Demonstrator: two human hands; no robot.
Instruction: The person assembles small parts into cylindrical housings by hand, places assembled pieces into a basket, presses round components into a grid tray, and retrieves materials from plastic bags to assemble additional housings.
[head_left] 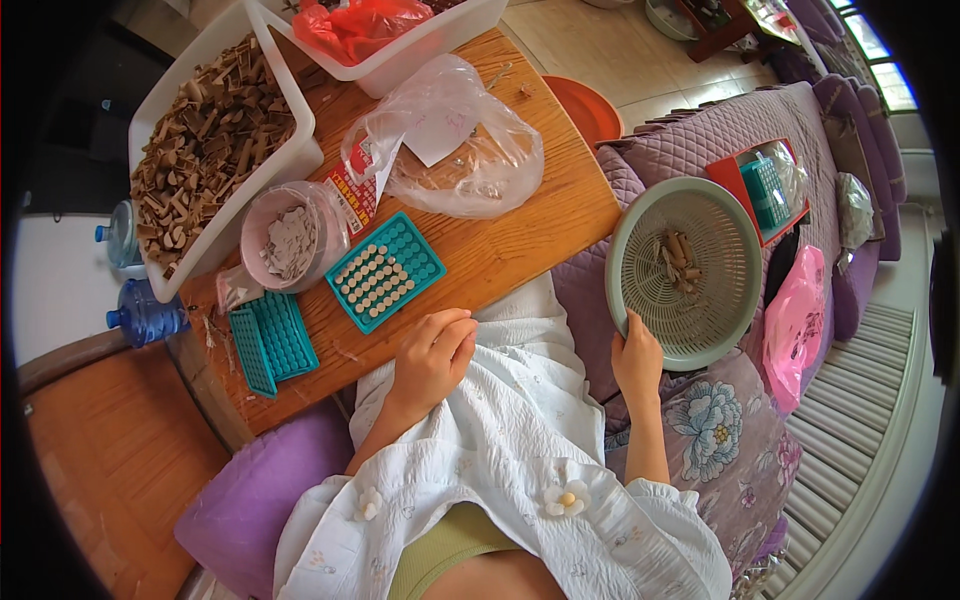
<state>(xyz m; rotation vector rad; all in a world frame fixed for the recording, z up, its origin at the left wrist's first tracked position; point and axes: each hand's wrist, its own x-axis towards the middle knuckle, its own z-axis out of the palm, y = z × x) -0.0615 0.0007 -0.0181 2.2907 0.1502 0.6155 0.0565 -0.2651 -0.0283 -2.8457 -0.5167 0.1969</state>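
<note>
My right hand (638,362) is closed on the near-left rim of a grey-green plastic colander (735,270), thumb on top. A small heap of brown cardboard-like pieces (680,262) lies in the middle of it. My left hand (434,358) hangs over my lap by the table edge, fingers loosely curled together, with nothing visible in them. Just beyond it on the table sits a teal tray (425,255) with round wells. Pale round discs (372,282) fill many of its wells; those toward the far right hold none.
On the wooden table (540,190) stand a white bin (300,110) of brown pieces, a pink tub (262,215) of pale scraps, teal trays (275,340) and a clear plastic bag (470,150). Right of me, the sofa (690,140) holds a red box (740,190) and a pink bag (795,320).
</note>
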